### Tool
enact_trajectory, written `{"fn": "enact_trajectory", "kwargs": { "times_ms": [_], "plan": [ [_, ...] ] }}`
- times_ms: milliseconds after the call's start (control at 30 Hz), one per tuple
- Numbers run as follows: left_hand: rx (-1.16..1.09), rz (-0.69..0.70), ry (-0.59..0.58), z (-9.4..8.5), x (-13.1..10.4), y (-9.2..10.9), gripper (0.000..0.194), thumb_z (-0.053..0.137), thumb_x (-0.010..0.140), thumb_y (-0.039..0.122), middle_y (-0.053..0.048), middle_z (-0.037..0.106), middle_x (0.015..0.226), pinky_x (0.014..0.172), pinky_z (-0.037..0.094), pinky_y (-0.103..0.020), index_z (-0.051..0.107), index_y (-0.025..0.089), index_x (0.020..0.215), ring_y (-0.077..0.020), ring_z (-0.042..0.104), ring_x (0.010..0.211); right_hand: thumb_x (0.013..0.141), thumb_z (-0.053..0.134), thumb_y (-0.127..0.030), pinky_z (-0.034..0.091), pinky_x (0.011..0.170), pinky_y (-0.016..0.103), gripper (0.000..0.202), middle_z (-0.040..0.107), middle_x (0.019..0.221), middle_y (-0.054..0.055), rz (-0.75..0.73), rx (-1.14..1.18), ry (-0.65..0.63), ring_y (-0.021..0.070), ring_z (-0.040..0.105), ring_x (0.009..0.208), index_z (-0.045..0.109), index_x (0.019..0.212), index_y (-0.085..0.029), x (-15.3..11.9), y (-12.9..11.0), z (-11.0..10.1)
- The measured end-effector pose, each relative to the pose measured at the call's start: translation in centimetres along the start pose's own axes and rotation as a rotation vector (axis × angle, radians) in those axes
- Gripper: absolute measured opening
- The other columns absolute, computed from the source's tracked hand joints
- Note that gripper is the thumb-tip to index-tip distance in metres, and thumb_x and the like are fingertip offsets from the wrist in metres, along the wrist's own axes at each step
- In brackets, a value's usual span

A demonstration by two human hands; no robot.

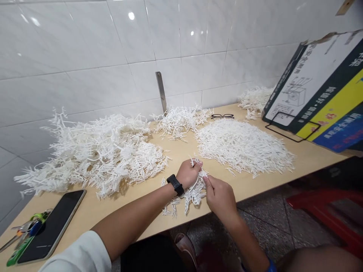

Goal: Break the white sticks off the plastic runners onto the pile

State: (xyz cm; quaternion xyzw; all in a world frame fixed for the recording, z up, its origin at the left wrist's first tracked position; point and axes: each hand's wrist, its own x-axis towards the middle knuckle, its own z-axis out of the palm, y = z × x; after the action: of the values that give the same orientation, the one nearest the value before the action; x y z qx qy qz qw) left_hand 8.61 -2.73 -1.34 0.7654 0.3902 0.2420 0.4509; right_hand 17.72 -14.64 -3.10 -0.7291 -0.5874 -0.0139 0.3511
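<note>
My left hand [189, 173], with a black watch on its wrist, is closed on a branched white plastic piece [195, 185] near the table's front edge. Thumb and fingers of my right hand [219, 192] pinch the right side of that piece. Small loose white bits [171, 207] lie below and left of my hands. To the left spreads a big tangled heap of branched white pieces [104, 151]. A smaller tangled heap [181, 120] sits at the back. On the right is a flatter pile of short white pieces [244, 145].
Eyeglasses [222, 116] lie near the tiled wall. A printed carton [317, 94] stands at the right, with more white pieces [256, 99] beside it. A phone [53, 226] and keys [35, 226] are at the front left. A red stool [326, 200] is below the table.
</note>
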Motion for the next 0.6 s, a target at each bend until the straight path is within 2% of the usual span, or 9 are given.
{"fn": "enact_trajectory", "kwargs": {
  "times_ms": [167, 267, 333, 367, 467, 533, 600],
  "plan": [
    [-0.032, -0.048, 0.024, 0.5, -0.2, 0.0, 0.035, 0.047, 0.086, 0.037, -0.002, 0.058, 0.061, 0.063, 0.036, -0.028, 0.055, 0.015, 0.059, -0.0136, 0.05, 0.06, 0.098, 0.037, -0.028, 0.023, 0.053, 0.028, 0.039, 0.052, 0.053, 0.002, -0.029, 0.016, 0.086, 0.0144, 0.043, 0.049, 0.044, 0.06, -0.02, -0.6, -0.4, -0.1],
    [-0.114, -0.1, 0.097, 0.0, 0.8, -0.2, 0.039, 0.046, 0.087, 0.039, 0.0, 0.05, 0.052, 0.059, 0.035, -0.027, 0.049, 0.017, 0.055, -0.0123, 0.046, 0.053, 0.097, 0.038, -0.024, 0.025, 0.053, 0.028, 0.038, 0.048, 0.052, 0.001, -0.103, 0.126, 0.13, 0.0139, 0.043, 0.049, 0.04, 0.059, -0.02, -2.1, -2.4, -0.5],
    [-0.168, -0.213, 0.137, -0.5, 1.5, -0.3, 0.045, 0.042, 0.089, 0.045, 0.002, 0.041, 0.044, 0.055, 0.034, -0.028, 0.042, 0.019, 0.052, -0.0117, 0.041, 0.045, 0.097, 0.037, -0.022, 0.028, 0.054, 0.027, 0.037, 0.048, 0.054, 0.0, -0.163, 0.259, 0.125, 0.0136, 0.045, 0.052, 0.04, 0.06, -0.02, -3.4, -3.7, -0.8],
    [-0.179, -0.184, 0.147, -0.7, 1.7, -0.4, 0.046, 0.042, 0.089, 0.045, 0.003, 0.04, 0.044, 0.056, 0.034, -0.028, 0.041, 0.019, 0.052, -0.0113, 0.04, 0.045, 0.097, 0.037, -0.023, 0.029, 0.054, 0.026, 0.035, 0.048, 0.056, 0.0, -0.162, 0.323, 0.109, 0.0137, 0.046, 0.053, 0.04, 0.062, -0.02, -4.0, -4.1, -0.8],
    [-0.165, -0.059, 0.131, -0.7, 1.5, -0.5, 0.046, 0.041, 0.09, 0.044, 0.002, 0.043, 0.047, 0.061, 0.035, -0.027, 0.046, 0.017, 0.052, -0.0113, 0.043, 0.05, 0.099, 0.036, -0.031, 0.029, 0.048, 0.024, 0.038, 0.041, 0.054, -0.002, 0.022, 0.546, 0.077, 0.012, 0.04, 0.05, 0.037, 0.063, -0.021, -4.6, -3.6, -0.9],
    [-0.17, -0.037, 0.139, -0.5, 1.2, -0.7, 0.046, 0.041, 0.089, 0.044, 0.001, 0.046, 0.051, 0.063, 0.036, -0.027, 0.049, 0.016, 0.053, -0.0115, 0.045, 0.054, 0.099, 0.036, -0.041, 0.03, 0.046, 0.023, 0.04, 0.038, 0.055, -0.003, 0.153, 0.687, 0.048, 0.0114, 0.037, 0.049, 0.037, 0.064, -0.021, -4.1, -2.4, -1.2],
    [-0.176, -0.022, 0.161, -0.4, 0.9, -0.8, 0.045, 0.042, 0.089, 0.045, 0.001, 0.048, 0.055, 0.064, 0.036, -0.027, 0.052, 0.016, 0.056, -0.0115, 0.045, 0.056, 0.098, 0.038, -0.048, 0.033, 0.047, 0.023, 0.042, 0.039, 0.058, -0.002, 0.205, 0.781, 0.015, 0.0116, 0.038, 0.052, 0.04, 0.066, -0.021, -3.2, -1.4, -1.8]
  ]
}}
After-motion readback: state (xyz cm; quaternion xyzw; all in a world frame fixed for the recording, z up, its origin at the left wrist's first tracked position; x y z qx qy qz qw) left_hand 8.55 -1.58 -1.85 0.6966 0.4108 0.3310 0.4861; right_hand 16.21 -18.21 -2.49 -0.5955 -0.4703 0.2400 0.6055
